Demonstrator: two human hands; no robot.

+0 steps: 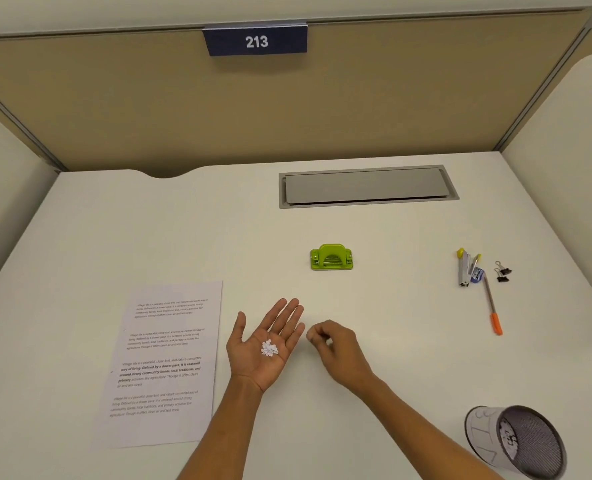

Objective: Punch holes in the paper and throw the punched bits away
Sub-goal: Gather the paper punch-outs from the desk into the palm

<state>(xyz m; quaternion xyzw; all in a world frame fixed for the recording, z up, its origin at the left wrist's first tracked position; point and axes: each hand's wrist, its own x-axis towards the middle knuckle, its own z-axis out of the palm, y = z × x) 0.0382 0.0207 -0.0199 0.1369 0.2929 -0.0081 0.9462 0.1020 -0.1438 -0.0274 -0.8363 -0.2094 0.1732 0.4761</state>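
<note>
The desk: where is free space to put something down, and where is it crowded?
Bare desk lies between the paper and the back wall, and between the green hole punch and the stapler. It is crowded around the stapler, pen and binder clips, and by the mesh cup.

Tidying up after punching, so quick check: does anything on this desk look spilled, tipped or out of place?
Nothing is spilled: the punched bits sit in a small heap on the open left hand. The mesh bin at the near right appears tilted or tipped, its mouth facing the camera, with paper inside.
</note>
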